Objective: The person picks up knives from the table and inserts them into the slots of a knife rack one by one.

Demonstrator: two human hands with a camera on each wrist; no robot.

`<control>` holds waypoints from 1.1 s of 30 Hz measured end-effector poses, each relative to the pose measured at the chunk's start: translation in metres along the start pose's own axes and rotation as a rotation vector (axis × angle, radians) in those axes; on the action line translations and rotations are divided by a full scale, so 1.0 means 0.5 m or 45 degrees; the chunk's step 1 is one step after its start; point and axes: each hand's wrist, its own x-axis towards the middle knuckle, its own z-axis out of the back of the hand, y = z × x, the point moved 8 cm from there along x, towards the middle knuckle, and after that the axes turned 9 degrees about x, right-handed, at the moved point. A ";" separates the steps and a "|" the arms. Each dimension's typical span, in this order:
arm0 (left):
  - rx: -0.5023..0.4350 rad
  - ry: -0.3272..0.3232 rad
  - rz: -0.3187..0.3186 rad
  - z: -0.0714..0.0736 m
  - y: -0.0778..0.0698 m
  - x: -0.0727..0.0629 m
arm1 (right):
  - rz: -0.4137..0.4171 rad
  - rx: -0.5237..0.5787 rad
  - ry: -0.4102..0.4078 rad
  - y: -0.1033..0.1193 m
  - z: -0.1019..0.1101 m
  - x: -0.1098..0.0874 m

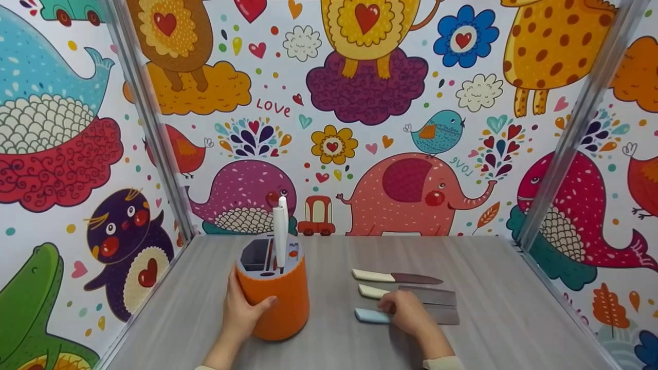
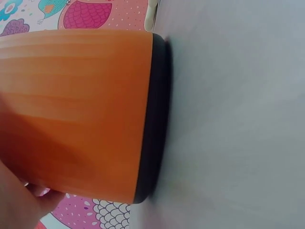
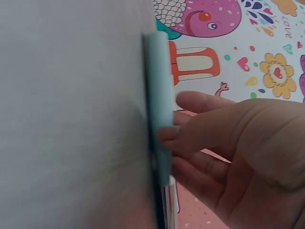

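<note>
An orange knife holder (image 1: 280,308) with a black base (image 2: 155,119) stands on the grey table (image 1: 514,308). A white-handled tool (image 1: 280,231) sticks up from its slots. My left hand (image 1: 245,308) grips the holder's near left side, thumb across the front; the left wrist view shows the holder's orange wall (image 2: 81,109) close up. To the right, three knives lie side by side. My right hand (image 1: 398,308) rests on the nearest, blue-handled knife (image 1: 371,315), with fingertips (image 3: 167,134) curled onto its blue handle (image 3: 158,105). The knife lies flat on the table.
Beyond the blue-handled knife lie a cream-handled cleaver (image 1: 411,294) and a cream-handled pointed knife (image 1: 396,278). Cartoon-printed walls enclose the table on three sides, with metal posts (image 1: 154,128) at the back corners.
</note>
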 end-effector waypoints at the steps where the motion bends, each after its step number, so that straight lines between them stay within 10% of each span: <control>1: 0.000 -0.003 -0.002 0.000 -0.001 0.000 | -0.003 0.000 0.009 0.000 0.000 0.000; 33: -0.033 -0.018 -0.029 -0.005 0.000 -0.002 | 0.091 0.037 0.232 0.036 0.006 0.000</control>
